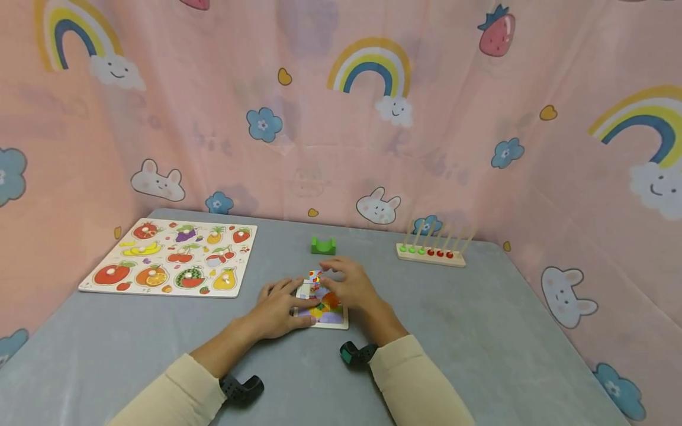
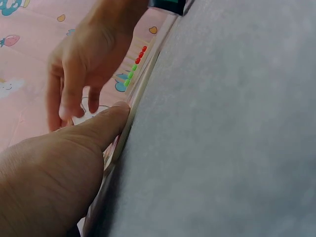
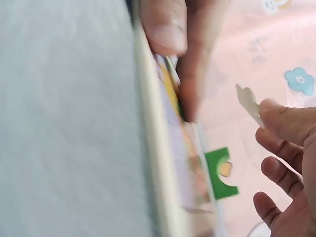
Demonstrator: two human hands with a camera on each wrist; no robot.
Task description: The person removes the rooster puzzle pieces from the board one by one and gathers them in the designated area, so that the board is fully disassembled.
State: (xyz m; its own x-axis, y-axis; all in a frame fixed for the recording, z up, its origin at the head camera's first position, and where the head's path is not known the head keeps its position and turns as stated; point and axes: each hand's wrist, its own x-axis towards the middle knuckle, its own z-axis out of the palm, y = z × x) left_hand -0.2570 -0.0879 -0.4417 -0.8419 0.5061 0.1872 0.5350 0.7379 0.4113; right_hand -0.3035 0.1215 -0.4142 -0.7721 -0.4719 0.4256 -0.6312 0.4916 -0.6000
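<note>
A small jigsaw puzzle board (image 1: pixel 345 325) with a light frame and a colourful picture lies on the table before me. My left hand (image 1: pixel 280 309) rests on its left side, index finger and thumb stretched over the picture. Just above the right part of the board, my right hand (image 1: pixel 348 285) pinches a thin puzzle piece (image 3: pixel 250 104) between thumb and index finger. That piece shows its pale edge in the right wrist view, raised off the board. Part of the picture is hidden under both hands. In the left wrist view, the left thumb (image 2: pixel 111 123) lies along the board's edge.
At the left lies a large fruit peg puzzle (image 1: pixel 176 290). A green notched block (image 1: pixel 323 246) stands behind the small board. Back right is a wooden counting rack (image 1: pixel 431 255) with upright rods and green and red beads. A patterned pink curtain (image 1: pixel 319 160) borders the table.
</note>
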